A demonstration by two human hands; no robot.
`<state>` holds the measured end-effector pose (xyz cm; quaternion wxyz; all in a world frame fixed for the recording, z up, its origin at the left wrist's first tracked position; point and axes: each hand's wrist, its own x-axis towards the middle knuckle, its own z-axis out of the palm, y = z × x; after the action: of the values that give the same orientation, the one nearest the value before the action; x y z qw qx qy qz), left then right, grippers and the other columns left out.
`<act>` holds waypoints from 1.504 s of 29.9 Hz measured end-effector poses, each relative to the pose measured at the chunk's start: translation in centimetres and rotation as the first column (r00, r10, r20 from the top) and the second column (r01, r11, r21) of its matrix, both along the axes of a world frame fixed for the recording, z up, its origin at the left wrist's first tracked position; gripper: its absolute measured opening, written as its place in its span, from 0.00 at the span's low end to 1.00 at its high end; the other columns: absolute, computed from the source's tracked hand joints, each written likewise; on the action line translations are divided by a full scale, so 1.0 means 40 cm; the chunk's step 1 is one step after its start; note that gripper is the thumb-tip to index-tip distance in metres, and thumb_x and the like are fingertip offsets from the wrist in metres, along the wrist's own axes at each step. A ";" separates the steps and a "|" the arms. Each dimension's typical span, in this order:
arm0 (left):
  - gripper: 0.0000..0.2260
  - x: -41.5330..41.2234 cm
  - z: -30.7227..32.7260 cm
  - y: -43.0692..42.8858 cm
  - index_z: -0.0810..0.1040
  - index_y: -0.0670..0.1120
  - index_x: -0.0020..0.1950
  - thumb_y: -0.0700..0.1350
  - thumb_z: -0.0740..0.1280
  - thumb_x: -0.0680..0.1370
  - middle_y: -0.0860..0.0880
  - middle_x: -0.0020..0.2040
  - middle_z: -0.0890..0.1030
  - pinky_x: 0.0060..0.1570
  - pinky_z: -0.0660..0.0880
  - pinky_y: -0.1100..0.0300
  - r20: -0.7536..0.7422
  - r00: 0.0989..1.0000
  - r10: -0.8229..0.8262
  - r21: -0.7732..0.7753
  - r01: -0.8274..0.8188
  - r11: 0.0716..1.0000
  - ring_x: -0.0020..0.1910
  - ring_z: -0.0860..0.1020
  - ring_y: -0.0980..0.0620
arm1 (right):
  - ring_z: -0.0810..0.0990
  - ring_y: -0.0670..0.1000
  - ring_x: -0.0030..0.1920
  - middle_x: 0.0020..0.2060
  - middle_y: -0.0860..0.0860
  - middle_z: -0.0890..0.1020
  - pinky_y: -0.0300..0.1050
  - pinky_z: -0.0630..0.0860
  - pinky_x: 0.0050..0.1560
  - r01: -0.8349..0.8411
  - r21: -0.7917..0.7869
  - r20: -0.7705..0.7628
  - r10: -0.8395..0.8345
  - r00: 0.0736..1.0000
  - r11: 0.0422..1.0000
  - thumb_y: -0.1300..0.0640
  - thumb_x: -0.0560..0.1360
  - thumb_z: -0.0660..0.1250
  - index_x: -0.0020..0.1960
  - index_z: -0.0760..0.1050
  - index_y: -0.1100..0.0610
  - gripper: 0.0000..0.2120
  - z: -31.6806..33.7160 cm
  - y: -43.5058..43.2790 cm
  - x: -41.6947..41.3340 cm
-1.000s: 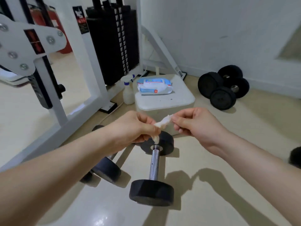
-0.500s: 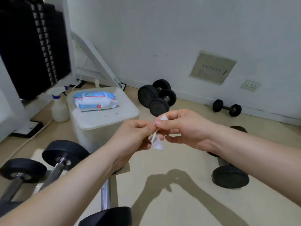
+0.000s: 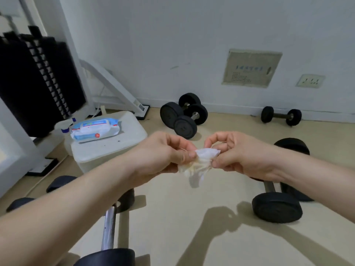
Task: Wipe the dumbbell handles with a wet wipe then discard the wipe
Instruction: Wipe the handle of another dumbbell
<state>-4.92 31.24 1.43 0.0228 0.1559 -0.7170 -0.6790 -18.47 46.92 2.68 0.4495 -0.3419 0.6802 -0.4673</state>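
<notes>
A pack of wipes (image 3: 95,129) is seen lying on a white box (image 3: 107,150) at the left, with a spray bottle (image 3: 64,125) just beside it. The near dumbbell (image 3: 108,229) is partly hidden beneath the left forearm, and the far dumbbell (image 3: 276,206) behind the right wrist. A crumpled wet wipe (image 3: 201,162) is held above the floor, pinched at one end by the left hand (image 3: 163,152) and at the other by the right hand (image 3: 238,152).

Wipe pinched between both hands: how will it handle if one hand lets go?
Likely floppy: the wipe bunches between the left hand and right hand, a loose corner drooping below. Probably very light, since fingertip pinches alone carry it. Might cling to itself; it looks crumpled and twisted.
</notes>
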 end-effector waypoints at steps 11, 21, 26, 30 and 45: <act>0.04 -0.424 -0.057 0.351 0.77 0.43 0.43 0.39 0.67 0.77 0.44 0.38 0.81 0.38 0.74 0.59 0.037 0.996 0.085 -0.121 -0.080 0.989 0.36 0.79 0.51 | 0.72 0.50 0.36 0.41 0.57 0.77 0.42 0.69 0.34 0.359 -0.031 0.320 -0.332 0.888 0.933 0.68 0.69 0.59 0.44 0.79 0.60 0.11 -0.127 0.344 -0.384; 0.10 -0.592 -0.185 0.606 0.78 0.44 0.55 0.35 0.66 0.76 0.43 0.43 0.81 0.40 0.78 0.56 0.007 0.941 0.338 0.366 -0.317 0.875 0.39 0.79 0.47 | 0.77 0.48 0.35 0.39 0.54 0.79 0.38 0.76 0.34 0.425 -0.155 0.644 -0.235 0.728 0.892 0.64 0.69 0.69 0.50 0.75 0.61 0.10 -0.288 0.538 -0.532; 0.12 -0.613 -0.249 0.675 0.78 0.46 0.56 0.34 0.60 0.78 0.48 0.32 0.80 0.29 0.75 0.61 0.124 0.821 0.557 0.454 -0.546 0.704 0.29 0.78 0.52 | 0.79 0.45 0.37 0.36 0.50 0.82 0.37 0.75 0.42 0.207 0.001 -0.202 -0.203 0.958 0.978 0.56 0.69 0.74 0.49 0.81 0.54 0.09 -0.322 0.578 -0.557; 0.13 -0.607 -0.302 0.668 0.79 0.48 0.55 0.33 0.62 0.77 0.45 0.38 0.75 0.25 0.70 0.65 0.087 0.747 0.659 0.210 -0.661 0.721 0.27 0.74 0.55 | 0.78 0.47 0.37 0.37 0.56 0.83 0.40 0.73 0.43 0.156 -0.059 -0.203 -0.165 0.965 0.986 0.56 0.71 0.73 0.40 0.82 0.52 0.01 -0.350 0.587 -0.601; 0.06 -0.636 -0.433 0.664 0.82 0.36 0.49 0.30 0.68 0.73 0.41 0.39 0.84 0.40 0.79 0.64 0.296 0.848 0.439 0.448 -0.529 0.721 0.38 0.82 0.48 | 0.74 0.53 0.41 0.34 0.51 0.78 0.46 0.67 0.38 0.554 -0.168 0.509 -0.409 0.757 0.816 0.56 0.72 0.66 0.42 0.79 0.55 0.03 -0.470 0.567 -0.630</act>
<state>-30.36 57.79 -15.88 0.0966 0.3955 -0.4424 -0.7991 -43.65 69.60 -16.11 0.3977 -0.1009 0.5411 -0.7341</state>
